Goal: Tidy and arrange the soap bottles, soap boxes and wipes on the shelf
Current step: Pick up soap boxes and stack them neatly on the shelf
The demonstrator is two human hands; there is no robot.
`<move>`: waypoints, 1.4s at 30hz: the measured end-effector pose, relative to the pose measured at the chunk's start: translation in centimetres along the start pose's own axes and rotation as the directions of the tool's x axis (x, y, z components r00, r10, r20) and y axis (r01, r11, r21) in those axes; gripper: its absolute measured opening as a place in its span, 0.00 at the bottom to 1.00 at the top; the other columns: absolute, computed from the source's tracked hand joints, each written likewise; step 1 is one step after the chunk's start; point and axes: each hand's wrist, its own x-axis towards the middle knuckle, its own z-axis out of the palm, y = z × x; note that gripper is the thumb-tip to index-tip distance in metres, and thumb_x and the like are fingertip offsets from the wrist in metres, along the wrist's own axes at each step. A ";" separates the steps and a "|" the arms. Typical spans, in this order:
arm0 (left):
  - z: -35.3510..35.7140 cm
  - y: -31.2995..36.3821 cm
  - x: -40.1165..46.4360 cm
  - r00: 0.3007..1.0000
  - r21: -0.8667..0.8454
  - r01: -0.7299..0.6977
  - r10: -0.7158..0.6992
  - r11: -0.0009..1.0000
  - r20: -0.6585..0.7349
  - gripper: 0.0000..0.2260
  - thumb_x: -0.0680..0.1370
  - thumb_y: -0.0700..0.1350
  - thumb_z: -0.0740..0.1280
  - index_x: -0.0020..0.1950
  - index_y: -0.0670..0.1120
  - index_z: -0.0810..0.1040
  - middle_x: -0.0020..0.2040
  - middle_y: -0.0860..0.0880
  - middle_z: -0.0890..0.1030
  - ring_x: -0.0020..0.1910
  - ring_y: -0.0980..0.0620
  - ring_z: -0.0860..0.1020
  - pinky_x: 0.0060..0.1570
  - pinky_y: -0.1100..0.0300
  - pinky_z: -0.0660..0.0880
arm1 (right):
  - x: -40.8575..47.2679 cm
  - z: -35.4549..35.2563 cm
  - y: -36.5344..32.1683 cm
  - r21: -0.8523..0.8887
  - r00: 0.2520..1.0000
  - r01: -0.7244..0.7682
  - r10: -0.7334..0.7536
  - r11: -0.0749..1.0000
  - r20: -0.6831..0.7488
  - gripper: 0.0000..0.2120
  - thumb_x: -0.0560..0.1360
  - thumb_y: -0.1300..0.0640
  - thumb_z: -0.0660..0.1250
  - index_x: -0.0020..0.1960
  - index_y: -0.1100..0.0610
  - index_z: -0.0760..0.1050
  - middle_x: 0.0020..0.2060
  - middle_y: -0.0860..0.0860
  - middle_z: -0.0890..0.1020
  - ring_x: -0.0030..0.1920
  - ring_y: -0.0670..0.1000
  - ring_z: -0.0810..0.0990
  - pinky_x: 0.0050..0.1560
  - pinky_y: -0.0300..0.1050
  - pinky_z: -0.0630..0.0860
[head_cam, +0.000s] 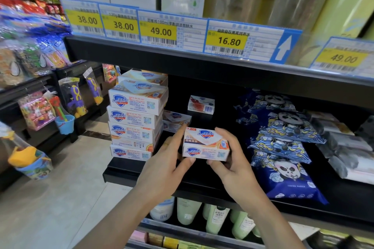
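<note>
Nearest the camera, on the shelf below, pale green plastic soap bottles (217, 220) stood upright in a row beside a white bottle (163, 209), their tops hidden under the front edge of the black metal shelf (141, 170).

Just above that front edge, both hands held one white cardboard Safeguard soap box (206, 146) with an orange grapefruit print. The left hand (165, 164) gripped its left end — thumb under the near lower corner, index finger stretched up along the far left corner. The right hand (232, 159) clasped the right end, fingers curled over the top and thumb beneath. The box was level, its long face toward the camera, and I could not tell whether it touched the shelf board.

At the shelf's left end rose a stack of white Safeguard soap boxes (134, 119), five or so high, the upper ones slightly askew. Just right of the stack, behind the left index finger, a flat soap box (177, 120) lay on the board. Farther back, toward the rear of the shelf, a small white box with a red picture (201, 104) stood alone.

To the right, dark blue plastic wipe packs printed with pandas (283, 147) lay overlapping from front edge to back. At the right end were grey-and-white wipe packs (344, 147), loosely piled.

Above, yellow price tags (158, 31) lined the upper shelf's front edge.
</note>
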 end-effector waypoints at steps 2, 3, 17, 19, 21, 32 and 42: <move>-0.1 0.2 0.0 1.000 -0.011 -0.002 0.002 1.000 -0.001 0.35 0.83 0.58 0.64 0.81 0.73 0.44 0.73 0.62 0.71 0.52 0.59 0.81 0.51 0.47 0.81 | 0.0 0.0 0.0 0.002 1.000 0.001 -0.001 1.000 0.001 0.34 0.80 0.70 0.68 0.73 0.36 0.67 0.64 0.38 0.81 0.66 0.44 0.79 0.70 0.48 0.75; -0.1 0.2 0.0 1.000 -0.015 -0.005 0.005 1.000 -0.002 0.34 0.84 0.58 0.64 0.81 0.73 0.44 0.74 0.62 0.70 0.55 0.59 0.81 0.54 0.47 0.81 | 0.0 0.0 0.0 0.006 1.000 0.004 -0.004 1.000 0.001 0.34 0.80 0.70 0.68 0.73 0.36 0.67 0.64 0.38 0.81 0.66 0.44 0.79 0.70 0.49 0.75; 0.3 -0.2 0.2 0.999 -0.065 0.035 -0.035 0.997 -0.002 0.28 0.81 0.66 0.55 0.80 0.74 0.51 0.74 0.62 0.73 0.63 0.57 0.80 0.61 0.47 0.80 | 0.2 0.1 0.8 -0.019 1.000 -0.001 0.001 1.000 -0.008 0.29 0.82 0.60 0.68 0.73 0.31 0.65 0.68 0.43 0.76 0.68 0.46 0.77 0.71 0.55 0.75; 0.4 -0.2 0.2 0.999 -0.061 0.041 -0.041 0.997 -0.007 0.26 0.82 0.65 0.55 0.80 0.74 0.53 0.71 0.61 0.75 0.60 0.57 0.81 0.60 0.47 0.80 | 0.4 0.1 1.0 -0.037 1.000 -0.001 0.000 0.999 -0.021 0.29 0.83 0.57 0.68 0.72 0.28 0.65 0.68 0.44 0.74 0.67 0.47 0.77 0.70 0.57 0.75; 0.4 -0.1 0.1 0.999 -0.059 0.041 -0.042 0.997 -0.009 0.23 0.83 0.66 0.54 0.79 0.73 0.56 0.68 0.62 0.77 0.58 0.58 0.81 0.58 0.48 0.80 | 0.4 0.2 1.1 -0.051 1.000 0.004 -0.006 0.999 -0.026 0.28 0.83 0.55 0.67 0.72 0.27 0.64 0.69 0.41 0.72 0.67 0.47 0.77 0.70 0.56 0.75; 0.4 0.2 0.3 0.996 -0.063 0.092 -0.093 0.994 -0.016 0.26 0.78 0.75 0.48 0.72 0.69 0.66 0.62 0.61 0.78 0.53 0.58 0.81 0.54 0.47 0.80 | 0.2 0.1 0.6 -0.036 1.000 0.002 -0.003 0.999 -0.030 0.20 0.83 0.47 0.63 0.73 0.38 0.66 0.60 0.43 0.82 0.49 0.44 0.83 0.49 0.38 0.78; 0.0 0.9 0.0 0.997 0.005 0.077 -0.077 0.997 0.001 0.21 0.81 0.69 0.53 0.73 0.66 0.61 0.61 0.64 0.78 0.49 0.61 0.79 0.51 0.50 0.80 | 0.2 0.1 0.8 -0.026 0.998 -0.012 0.011 1.000 -0.067 0.21 0.81 0.48 0.64 0.73 0.40 0.65 0.53 0.40 0.84 0.41 0.49 0.83 0.46 0.42 0.78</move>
